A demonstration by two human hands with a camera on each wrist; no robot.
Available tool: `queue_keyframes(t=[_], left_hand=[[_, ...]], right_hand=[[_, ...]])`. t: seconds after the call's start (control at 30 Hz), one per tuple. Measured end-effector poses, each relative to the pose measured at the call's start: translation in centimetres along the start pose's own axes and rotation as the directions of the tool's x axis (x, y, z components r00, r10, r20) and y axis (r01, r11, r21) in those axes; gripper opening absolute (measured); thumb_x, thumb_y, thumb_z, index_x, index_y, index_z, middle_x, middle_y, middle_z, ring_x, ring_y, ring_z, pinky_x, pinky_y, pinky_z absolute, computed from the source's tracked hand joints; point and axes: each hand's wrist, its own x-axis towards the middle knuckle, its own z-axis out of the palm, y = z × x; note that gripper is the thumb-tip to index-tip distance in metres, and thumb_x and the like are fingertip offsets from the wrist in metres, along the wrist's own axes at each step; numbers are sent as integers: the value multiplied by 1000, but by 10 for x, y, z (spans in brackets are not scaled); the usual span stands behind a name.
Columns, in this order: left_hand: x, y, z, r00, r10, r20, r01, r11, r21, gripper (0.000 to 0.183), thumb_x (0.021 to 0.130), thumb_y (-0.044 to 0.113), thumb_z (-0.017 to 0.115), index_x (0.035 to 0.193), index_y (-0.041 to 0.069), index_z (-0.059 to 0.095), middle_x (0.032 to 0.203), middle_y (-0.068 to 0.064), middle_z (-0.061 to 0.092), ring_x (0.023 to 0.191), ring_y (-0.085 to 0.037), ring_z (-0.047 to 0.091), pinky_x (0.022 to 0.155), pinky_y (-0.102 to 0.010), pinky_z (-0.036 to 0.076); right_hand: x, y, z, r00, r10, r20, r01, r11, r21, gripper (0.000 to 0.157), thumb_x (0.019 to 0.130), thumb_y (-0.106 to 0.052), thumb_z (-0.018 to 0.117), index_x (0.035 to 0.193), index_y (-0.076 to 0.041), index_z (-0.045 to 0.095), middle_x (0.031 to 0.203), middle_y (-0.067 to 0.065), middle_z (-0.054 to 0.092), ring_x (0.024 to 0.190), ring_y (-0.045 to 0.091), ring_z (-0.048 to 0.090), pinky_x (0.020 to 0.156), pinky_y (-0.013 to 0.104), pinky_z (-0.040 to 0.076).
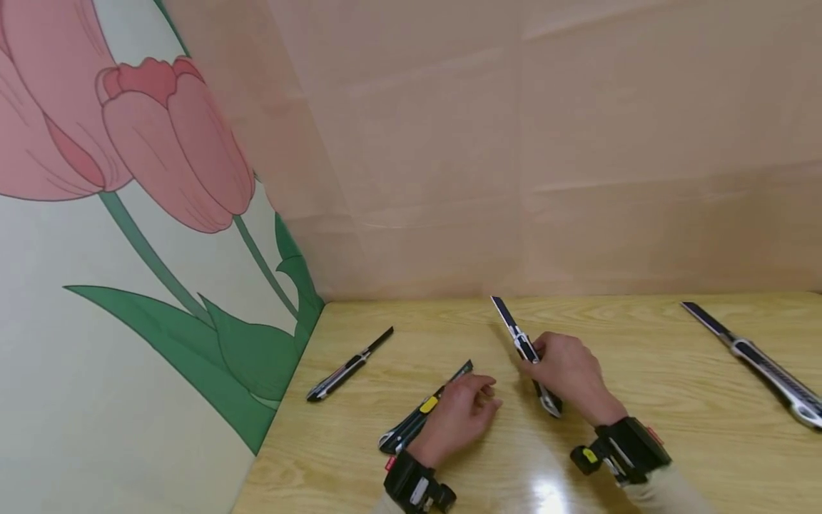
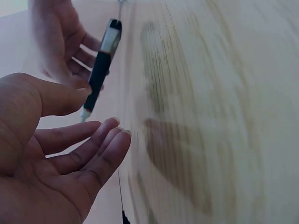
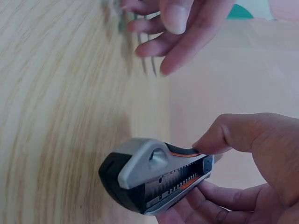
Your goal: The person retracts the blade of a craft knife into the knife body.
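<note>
My right hand (image 1: 571, 371) grips a silver and black snap-off utility knife (image 1: 525, 346) by its handle, the blade pointing away toward the back. The right wrist view shows this knife's rear end (image 3: 140, 175) clear of the table, with thumb and fingers on either side of the handle. To its left, my left hand (image 1: 456, 417) has relaxed, slightly bent fingers with nothing between them. Under and beside that hand lies a dark green utility knife (image 1: 401, 432) with a yellow slider, partly hidden by it.
A slim dark utility knife (image 1: 340, 375) lies on the wooden table (image 1: 308, 471) at the left. Another silver and black utility knife (image 1: 770, 378) lies far right. A tulip-printed panel (image 1: 160, 357) borders the left side; brown covering (image 1: 514, 178) rises behind.
</note>
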Motion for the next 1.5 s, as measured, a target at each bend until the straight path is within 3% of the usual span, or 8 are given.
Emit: queue_keyframes(t=[0.43, 0.67, 0.97, 1.17, 1.27, 1.4, 1.5], left_hand=[[5, 11, 8, 999, 40, 15, -40, 999, -32, 25, 94, 22, 66, 115, 8, 68, 94, 6, 68, 77, 4, 59, 63, -3, 51], [7, 10, 13, 998, -33, 47, 41, 981, -188, 27, 97, 24, 63, 117, 7, 66, 94, 11, 69, 78, 6, 61, 64, -6, 55], [10, 13, 19, 999, 15, -47, -27, 968, -251, 16, 95, 19, 65, 108, 11, 70, 91, 7, 72, 76, 6, 63, 63, -5, 55], [9, 15, 24, 997, -4, -80, -22, 944, -328, 16, 94, 21, 65, 105, 10, 71, 87, 7, 73, 71, 7, 63, 62, -5, 56], [8, 15, 24, 997, -26, -79, -7, 919, -393, 14, 94, 19, 66, 103, 9, 71, 82, 5, 73, 64, 5, 64, 56, -7, 56], [8, 13, 20, 997, -56, -56, 23, 882, -470, 10, 94, 13, 66, 101, 7, 71, 79, 0, 73, 59, 0, 65, 51, -11, 58], [6, 9, 16, 996, -83, -37, 55, 875, -481, 10, 93, 10, 66, 102, 6, 70, 80, -2, 72, 61, -3, 67, 52, -12, 59]], right_hand=[[-7, -16, -1, 999, 6, -41, -4, 998, 65, 40, 78, -33, 76, 97, -1, 61, 68, 6, 62, 48, 14, 54, 33, 22, 40], [-9, -23, -2, 994, -11, -107, 19, 997, 78, 41, 77, -32, 75, 98, -1, 61, 71, 7, 63, 48, 14, 52, 34, 22, 38], [-12, -30, -4, 986, -7, -165, 28, 992, 124, 42, 76, -32, 74, 99, -1, 59, 80, 11, 66, 51, 15, 54, 35, 23, 39], [-17, -34, -3, 982, 9, -190, 26, 983, 181, 42, 78, -29, 75, 103, -1, 56, 89, 13, 66, 60, 18, 61, 37, 25, 47], [-19, -36, -3, 981, 9, -194, 29, 981, 192, 42, 77, -30, 75, 103, -2, 56, 89, 12, 66, 62, 18, 61, 38, 25, 48], [-19, -37, -3, 979, 0, -203, 44, 976, 214, 42, 77, -32, 77, 101, -4, 56, 89, 11, 67, 65, 19, 64, 41, 25, 50], [-17, -38, 0, 979, 6, -202, 44, 970, 240, 41, 78, -31, 77, 101, -4, 56, 90, 11, 67, 69, 21, 65, 43, 25, 51]])
